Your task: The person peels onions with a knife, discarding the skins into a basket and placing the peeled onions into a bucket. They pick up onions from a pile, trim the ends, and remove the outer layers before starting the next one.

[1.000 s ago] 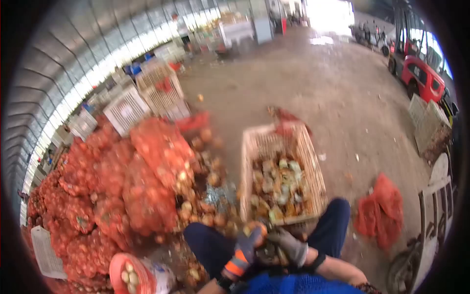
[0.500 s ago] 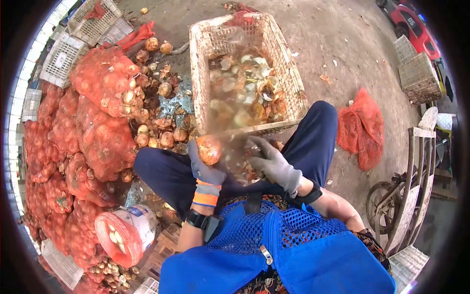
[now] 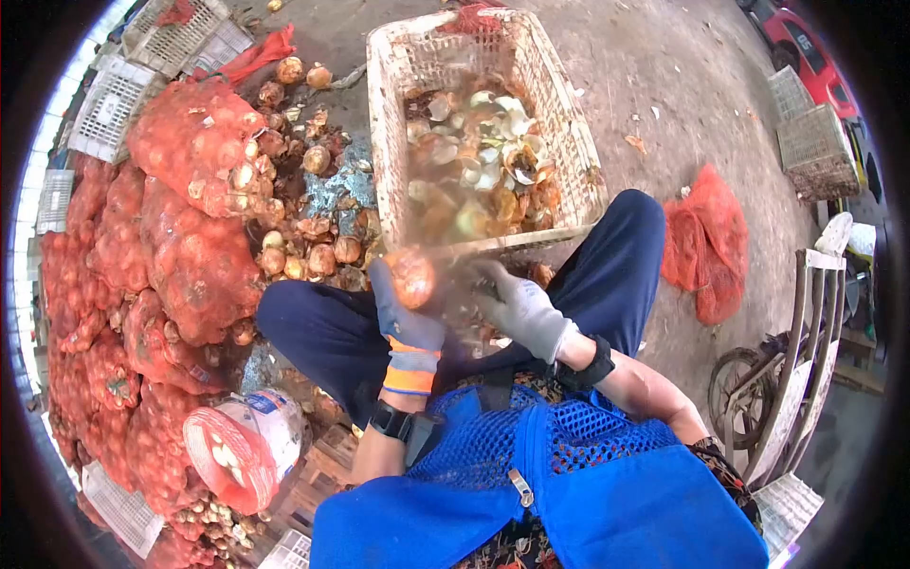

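My left hand, in a grey glove with an orange cuff, is closed around a brown-skinned onion in front of the crate. To its right, my right hand, also gloved in grey, has its fingers curled inward, level with the onion and apart from it. A smeared patch covers its fingertips, so whatever they hold cannot be made out. Just beyond both hands stands a dirty white plastic crate, with onion skins and peeled outer layers inside.
Red mesh sacks of onions are piled at the left, with loose onions beside them. A tipped bucket holds pale peeled onions. At the right lie an orange-red mesh bag and a wheeled wooden frame.
My left hand and the onion have shifted slightly right and up. My right hand has turned a little, its fingers still curled. The whole view has moved slightly.
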A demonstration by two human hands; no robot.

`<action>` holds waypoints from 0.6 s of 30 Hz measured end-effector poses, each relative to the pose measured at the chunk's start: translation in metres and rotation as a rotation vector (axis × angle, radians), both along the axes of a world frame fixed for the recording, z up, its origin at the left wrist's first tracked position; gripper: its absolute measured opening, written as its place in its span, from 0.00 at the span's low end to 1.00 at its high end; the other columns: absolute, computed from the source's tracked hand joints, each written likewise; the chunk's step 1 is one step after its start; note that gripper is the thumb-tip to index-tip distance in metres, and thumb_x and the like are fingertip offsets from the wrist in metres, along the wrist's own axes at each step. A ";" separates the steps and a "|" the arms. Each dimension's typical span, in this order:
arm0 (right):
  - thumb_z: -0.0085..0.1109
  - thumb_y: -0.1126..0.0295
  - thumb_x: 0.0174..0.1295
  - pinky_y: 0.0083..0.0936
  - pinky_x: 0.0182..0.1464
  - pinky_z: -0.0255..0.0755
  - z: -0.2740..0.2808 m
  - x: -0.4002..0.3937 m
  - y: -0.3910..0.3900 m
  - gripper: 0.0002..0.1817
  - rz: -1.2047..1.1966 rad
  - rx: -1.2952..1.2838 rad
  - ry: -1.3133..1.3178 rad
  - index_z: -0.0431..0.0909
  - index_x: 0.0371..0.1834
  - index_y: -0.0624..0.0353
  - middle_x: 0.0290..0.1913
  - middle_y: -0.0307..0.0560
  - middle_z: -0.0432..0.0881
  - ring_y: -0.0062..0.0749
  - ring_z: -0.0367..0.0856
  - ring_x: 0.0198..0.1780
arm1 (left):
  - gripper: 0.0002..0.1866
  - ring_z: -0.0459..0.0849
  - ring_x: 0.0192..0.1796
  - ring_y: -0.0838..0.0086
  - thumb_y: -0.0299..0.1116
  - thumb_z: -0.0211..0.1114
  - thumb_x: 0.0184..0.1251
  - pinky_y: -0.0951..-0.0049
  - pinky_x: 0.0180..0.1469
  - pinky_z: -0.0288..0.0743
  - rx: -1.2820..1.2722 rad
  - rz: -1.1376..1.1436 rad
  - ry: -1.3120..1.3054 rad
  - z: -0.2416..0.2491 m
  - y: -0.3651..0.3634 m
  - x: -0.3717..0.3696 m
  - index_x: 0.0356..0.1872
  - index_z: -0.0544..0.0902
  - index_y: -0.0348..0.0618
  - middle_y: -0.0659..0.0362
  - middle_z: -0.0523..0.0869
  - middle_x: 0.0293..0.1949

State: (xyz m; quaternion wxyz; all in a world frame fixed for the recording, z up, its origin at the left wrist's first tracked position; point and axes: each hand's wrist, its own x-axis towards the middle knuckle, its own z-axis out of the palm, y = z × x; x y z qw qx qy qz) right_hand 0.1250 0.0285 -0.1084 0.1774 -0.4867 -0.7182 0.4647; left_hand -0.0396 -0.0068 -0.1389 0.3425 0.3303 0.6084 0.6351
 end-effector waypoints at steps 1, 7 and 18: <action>0.55 0.66 0.63 0.34 0.43 0.75 0.003 0.000 -0.001 0.23 -0.002 0.001 0.000 0.66 0.61 0.56 0.42 0.58 0.82 0.45 0.83 0.43 | 0.29 0.73 0.60 0.66 0.53 0.46 0.71 0.65 0.45 0.81 0.067 0.031 0.870 0.009 0.001 0.006 0.68 0.62 0.50 0.57 0.70 0.61; 0.57 0.64 0.61 0.36 0.40 0.74 0.024 0.000 0.002 0.21 0.004 -0.041 -0.010 0.68 0.55 0.59 0.37 0.55 0.83 0.47 0.84 0.39 | 0.29 0.62 0.68 0.66 0.35 0.46 0.70 0.70 0.68 0.60 -0.218 0.225 -0.672 0.054 0.017 0.028 0.70 0.56 0.37 0.55 0.59 0.69; 0.56 0.60 0.62 0.43 0.38 0.73 0.047 0.002 -0.002 0.20 0.162 0.076 -0.216 0.68 0.53 0.59 0.38 0.60 0.80 0.54 0.80 0.41 | 0.17 0.66 0.56 0.72 0.25 0.45 0.67 0.75 0.57 0.60 -0.204 0.114 0.024 -0.007 0.003 0.021 0.56 0.63 0.34 0.56 0.67 0.54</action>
